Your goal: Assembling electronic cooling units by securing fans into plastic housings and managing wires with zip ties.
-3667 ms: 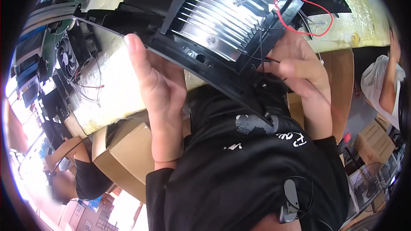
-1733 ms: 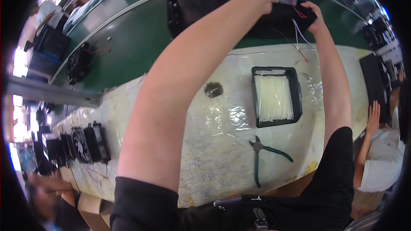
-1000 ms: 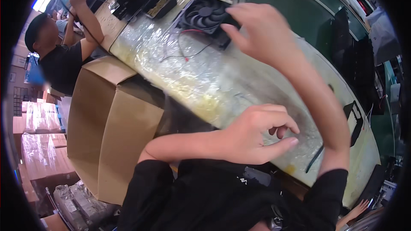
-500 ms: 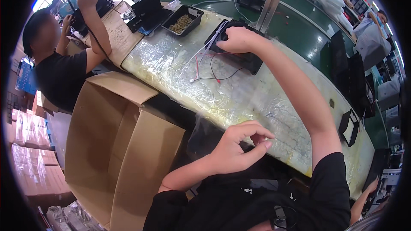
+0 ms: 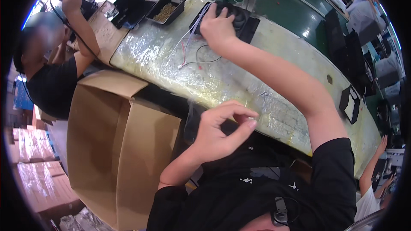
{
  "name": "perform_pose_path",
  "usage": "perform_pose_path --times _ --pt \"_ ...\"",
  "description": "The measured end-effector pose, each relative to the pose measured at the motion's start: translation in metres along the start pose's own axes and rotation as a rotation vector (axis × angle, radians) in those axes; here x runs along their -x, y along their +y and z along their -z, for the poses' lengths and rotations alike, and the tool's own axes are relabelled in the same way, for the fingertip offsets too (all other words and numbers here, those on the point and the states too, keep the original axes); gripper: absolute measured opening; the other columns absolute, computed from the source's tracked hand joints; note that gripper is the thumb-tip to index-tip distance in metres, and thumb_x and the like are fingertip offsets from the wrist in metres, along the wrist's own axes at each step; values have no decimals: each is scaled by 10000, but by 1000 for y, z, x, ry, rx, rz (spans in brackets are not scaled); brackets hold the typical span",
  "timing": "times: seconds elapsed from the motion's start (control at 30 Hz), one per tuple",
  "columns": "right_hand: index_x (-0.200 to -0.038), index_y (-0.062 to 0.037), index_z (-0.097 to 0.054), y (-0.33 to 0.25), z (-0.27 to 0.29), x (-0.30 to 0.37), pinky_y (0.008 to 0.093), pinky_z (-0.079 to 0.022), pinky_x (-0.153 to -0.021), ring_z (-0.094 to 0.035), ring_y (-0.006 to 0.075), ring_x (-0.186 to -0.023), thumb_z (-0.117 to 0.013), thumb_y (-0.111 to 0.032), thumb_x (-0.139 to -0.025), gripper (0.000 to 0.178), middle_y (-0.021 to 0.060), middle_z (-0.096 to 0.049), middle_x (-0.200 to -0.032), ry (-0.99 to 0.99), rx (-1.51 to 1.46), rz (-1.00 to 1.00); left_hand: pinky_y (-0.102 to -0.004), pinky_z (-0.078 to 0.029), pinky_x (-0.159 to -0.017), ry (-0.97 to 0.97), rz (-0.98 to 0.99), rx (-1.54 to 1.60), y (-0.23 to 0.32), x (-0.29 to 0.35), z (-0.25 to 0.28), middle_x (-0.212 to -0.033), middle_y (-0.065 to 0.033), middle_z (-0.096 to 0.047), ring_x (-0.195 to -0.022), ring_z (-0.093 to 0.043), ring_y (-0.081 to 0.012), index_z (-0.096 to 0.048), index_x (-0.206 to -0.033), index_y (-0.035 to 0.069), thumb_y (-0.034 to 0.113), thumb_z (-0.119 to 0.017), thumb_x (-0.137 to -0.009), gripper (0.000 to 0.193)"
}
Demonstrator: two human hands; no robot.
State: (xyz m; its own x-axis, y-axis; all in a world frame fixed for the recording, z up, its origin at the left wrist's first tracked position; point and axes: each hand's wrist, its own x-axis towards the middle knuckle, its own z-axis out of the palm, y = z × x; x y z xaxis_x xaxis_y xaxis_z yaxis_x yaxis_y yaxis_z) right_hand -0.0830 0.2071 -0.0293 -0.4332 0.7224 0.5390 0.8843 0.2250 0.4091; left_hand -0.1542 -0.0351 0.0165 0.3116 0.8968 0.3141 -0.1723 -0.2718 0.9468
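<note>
My right hand (image 5: 219, 26) reaches across the table, its fingers spread over a flat black unit with round fan shapes (image 5: 245, 17). The fingertips appear to rest on its upper face; the palm hides part of it. Thin white, red and black wires (image 5: 185, 47) trail from its left side, with a small connector at the end. Nearer to me, my left hand (image 5: 220, 134) hovers in front of the table edge, thumb and forefinger brought together in a pinch. Anything between those fingertips is too small to make out.
A black tray (image 5: 179, 9) of small brass-coloured parts stands left of the unit. Plastic film covers the table (image 5: 145, 60). An open cardboard carton (image 5: 147, 162) is at my left, below the table edge. A co-worker (image 5: 51, 77) handles dark equipment at far left. A small black box (image 5: 350, 105) lies right.
My right hand has gone from curled over the unit to spread across it. The unit lies flatter, with its fan shapes showing. My left hand keeps its pinch. The whole view has shifted slightly.
</note>
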Motion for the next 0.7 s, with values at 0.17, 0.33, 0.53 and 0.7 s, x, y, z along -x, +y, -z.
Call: perform_pose_path --times 0.17,0.33,0.53,0.7 --pt "-1114 150 -570 48 3 5 505 -570 -652 -640 413 -920 -718 -90 -694 505 290 -621 -1018 -119 -192 -41 -216 -457 -687 235 -48 -64 30 -20 19 -881 -67 -628 -773 -568 -94 -659 -977 -62 -110 -631 -807 179" --pt "-966 4 -611 163 60 48 428 -548 -703 -674 336 -795 -776 -231 -575 485 170 -679 -873 -233 -533 198 -258 -454 -719 371 -505 -212 70 -95 67 -838 -95 -607 -734 -550 -143 -649 -989 -75 -19 -560 -913 130" --pt "-1189 13 -598 235 130 191 376 -521 -883 -679 276 -935 -822 -221 -632 644 147 -688 -997 -32 -1302 -559 -256 -467 -675 331 -406 -132 60 -325 19 -866 -71 -663 -740 -584 -104 -688 -1094 -25 164 -698 -902 270" --pt "-1289 38 -510 258 171 276 329 -510 -925 -623 176 -1057 -749 -106 -721 633 101 -630 -1177 279 -1987 -1181 -350 -546 -693 -129 198 -6 -78 -455 -188 -1010 -152 -613 -818 -643 -238 -536 -1268 -27 573 -822 -691 880"
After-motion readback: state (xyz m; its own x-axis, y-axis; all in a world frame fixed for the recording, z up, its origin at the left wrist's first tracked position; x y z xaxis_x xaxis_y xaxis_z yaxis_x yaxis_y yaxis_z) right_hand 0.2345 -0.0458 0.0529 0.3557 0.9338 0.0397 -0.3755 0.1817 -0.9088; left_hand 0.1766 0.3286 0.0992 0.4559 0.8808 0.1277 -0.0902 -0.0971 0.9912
